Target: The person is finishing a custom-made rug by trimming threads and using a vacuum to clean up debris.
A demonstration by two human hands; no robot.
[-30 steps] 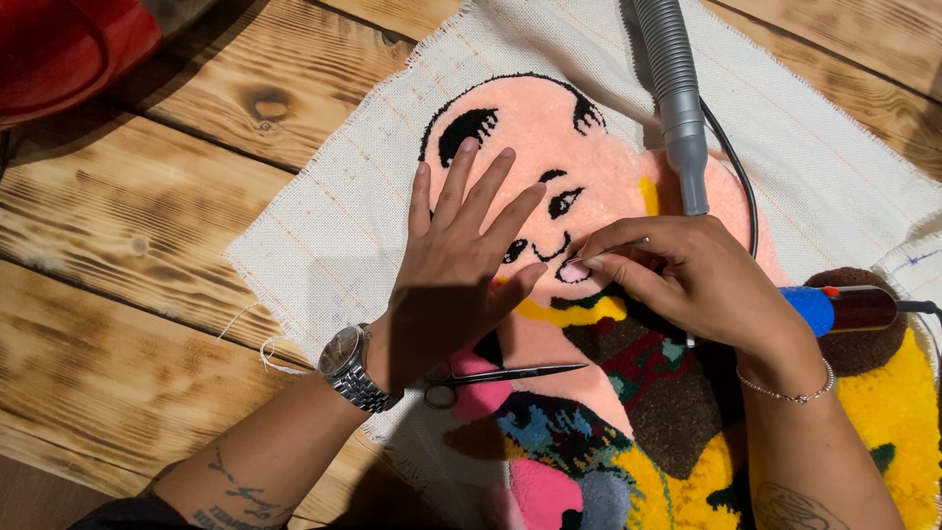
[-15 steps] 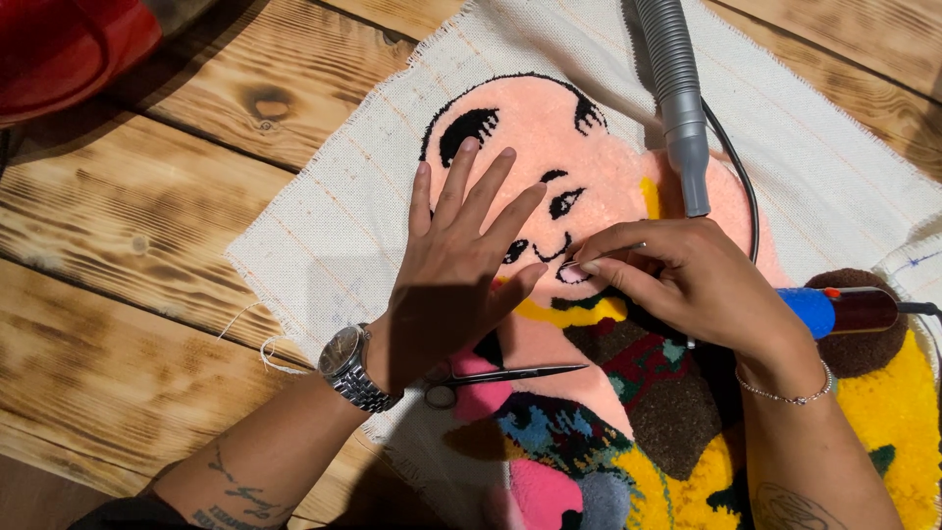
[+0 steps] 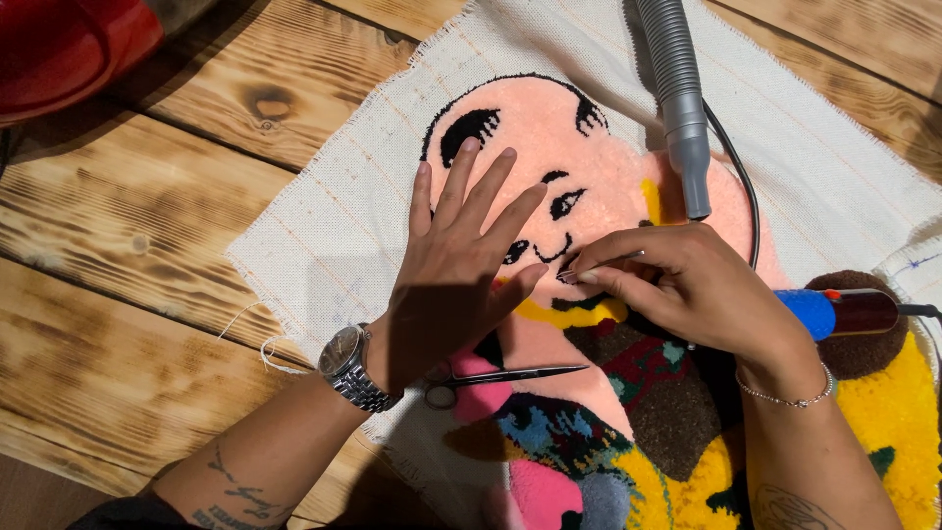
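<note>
The colourful tufted rug with a peach face (image 3: 549,147) lies on its white backing cloth (image 3: 324,255) over the wooden planks (image 3: 108,236). The left hand (image 3: 451,285) presses flat on it, fingers spread. The right hand (image 3: 687,285) pinches a thin metal tool (image 3: 603,263), its tip hard to make out. Near them lie small scissors (image 3: 500,378); a grey hose (image 3: 677,98) is cut off at the far edge.

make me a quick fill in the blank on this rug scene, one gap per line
1. The left hand lies flat with fingers ____ on the tufted rug.
2. The scissors lie on the rug with blades ____.
3. The grey hose lies across the ____ edge of the pink face.
4. The wristwatch sits on the ____ wrist.

Missing words: spread; closed; right; left
</note>
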